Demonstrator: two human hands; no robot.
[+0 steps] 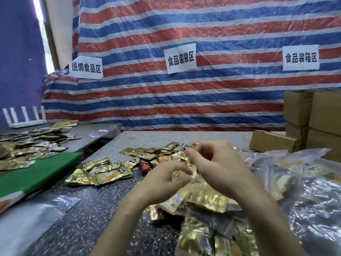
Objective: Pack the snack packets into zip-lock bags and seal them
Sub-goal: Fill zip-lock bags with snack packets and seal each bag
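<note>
- While the bag (201, 217), stuffed with gold packets (208, 198), is lying nearest on the table (92, 228), sealing seems to be getting under way.
- Just above the bag, the left hand (166, 180) and right hand (219, 163) are curling in, each pinching its clear mouth.
- Next, I judge, fingers will be running along the zip, keeping packets clear of it.
- Left of the bag, loose packets (103, 172) are waiting; right of it, filled bags (295, 191) are piling up.
- Beyond the bag, boxes (313, 111) are standing.
- The fingers are hiding the zip, and the bag's film is barely showing.
</note>
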